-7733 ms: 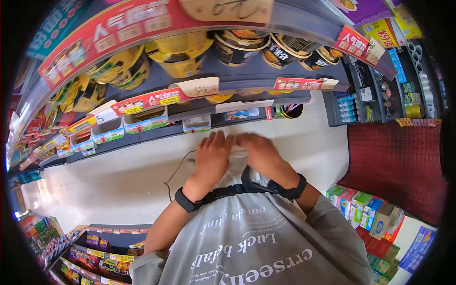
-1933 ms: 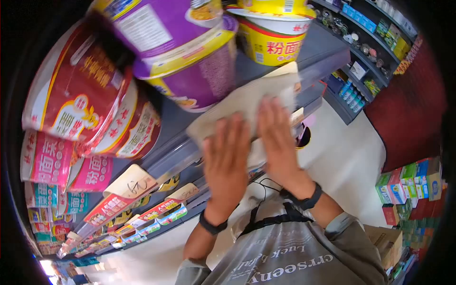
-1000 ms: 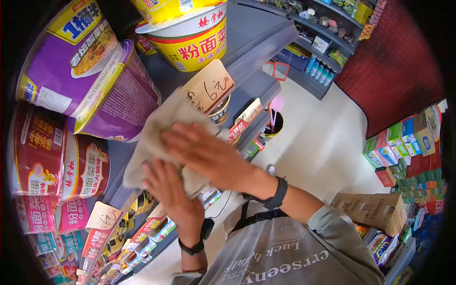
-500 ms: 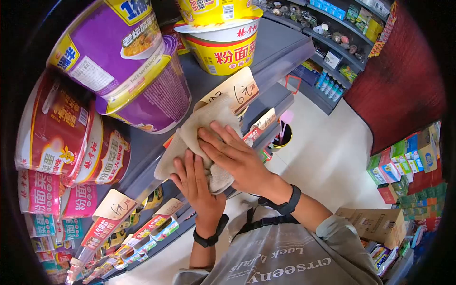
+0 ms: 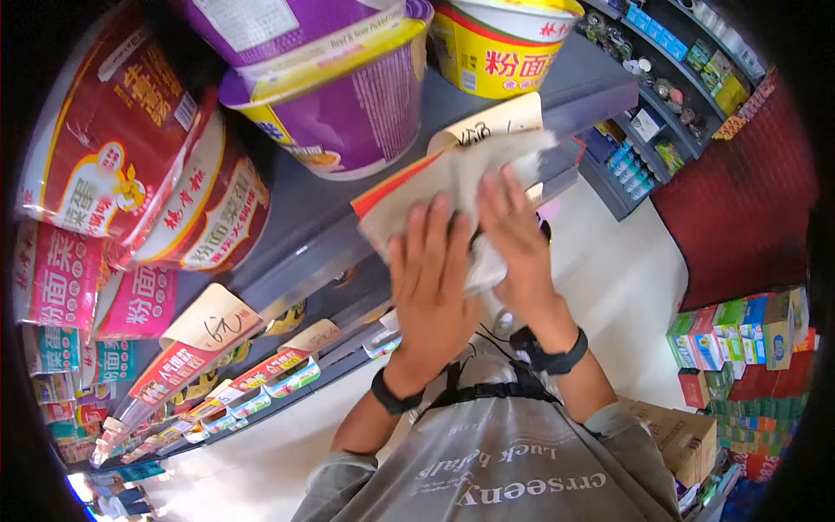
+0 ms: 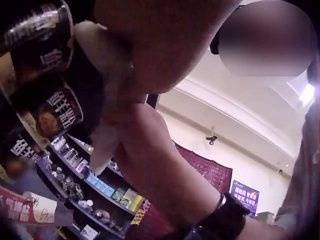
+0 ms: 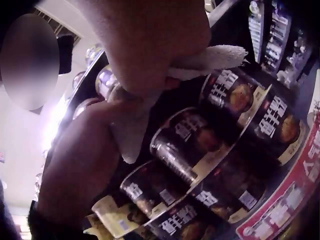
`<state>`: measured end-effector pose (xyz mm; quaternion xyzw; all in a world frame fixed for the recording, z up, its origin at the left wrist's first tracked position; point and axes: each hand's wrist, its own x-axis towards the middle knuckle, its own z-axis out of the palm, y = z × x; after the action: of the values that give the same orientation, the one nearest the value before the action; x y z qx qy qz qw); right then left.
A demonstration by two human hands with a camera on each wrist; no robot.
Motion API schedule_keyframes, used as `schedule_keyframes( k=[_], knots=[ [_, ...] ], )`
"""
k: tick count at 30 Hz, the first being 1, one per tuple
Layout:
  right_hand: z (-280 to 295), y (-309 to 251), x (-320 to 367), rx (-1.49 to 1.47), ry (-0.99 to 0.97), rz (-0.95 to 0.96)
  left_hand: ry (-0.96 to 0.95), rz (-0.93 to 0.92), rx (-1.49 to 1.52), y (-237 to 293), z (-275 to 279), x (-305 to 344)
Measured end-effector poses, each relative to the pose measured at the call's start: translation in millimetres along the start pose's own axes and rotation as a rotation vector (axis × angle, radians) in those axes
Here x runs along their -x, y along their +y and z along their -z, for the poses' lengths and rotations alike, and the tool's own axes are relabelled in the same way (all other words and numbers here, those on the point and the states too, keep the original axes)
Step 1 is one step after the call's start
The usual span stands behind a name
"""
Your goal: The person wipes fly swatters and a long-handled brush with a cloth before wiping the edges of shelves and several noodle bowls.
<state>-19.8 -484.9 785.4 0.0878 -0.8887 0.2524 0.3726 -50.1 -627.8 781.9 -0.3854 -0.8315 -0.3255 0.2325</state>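
A beige cleaning cloth (image 5: pixel 413 204) lies over the price-label strip on the front edge of the upper shelf (image 5: pixel 300 239), covering part of a handwritten price card (image 5: pixel 491 122). My left hand (image 5: pixel 430 278) presses on the cloth's left part with straight fingers. To its right, my right hand (image 5: pixel 517 248) also rests on the cloth, fingers extended toward the shelf. Folds of the cloth (image 7: pixel 220 57) stick out past the hand in the right wrist view. Purple noodle tubs (image 5: pixel 348 113) and a yellow tub (image 5: pixel 504 52) stand on the shelf just behind the cloth.
Red-brown noodle tubs (image 5: pixel 187 200) and pink ones (image 5: pixel 139 300) stand at the left. Black noodle tubs (image 7: pixel 187 140) fill a lower shelf. Cardboard boxes (image 5: pixel 683 435) and stacked cartons (image 5: pixel 739 335) are at the right, below a dark red curtain (image 5: pixel 739 200).
Seconds ago both hands were low, near the waist. Since then they have pressed the cloth along the shelf edge; over the last second the hands have uncrossed and the view has swung left.
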Motion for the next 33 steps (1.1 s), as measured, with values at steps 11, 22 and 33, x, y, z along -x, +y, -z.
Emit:
schedule_keyframes(
  k=[11, 22, 33],
  knots=[
    [2.4, 39.2, -16.1, 0.164, 0.042, -0.007, 0.057, -0.116, -0.039, 9.9, -30.6, -48.2],
    [-36.2, -30.5, -16.5, 0.038, -0.058, 0.048, -0.016, 0.044, -0.043, -23.8, 39.2, 4.3],
    [-25.0, 19.2, 6.4, 0.24, -0.045, 0.09, 0.034, -0.154, -0.181, -20.2, -5.4, -5.5]
  ],
)
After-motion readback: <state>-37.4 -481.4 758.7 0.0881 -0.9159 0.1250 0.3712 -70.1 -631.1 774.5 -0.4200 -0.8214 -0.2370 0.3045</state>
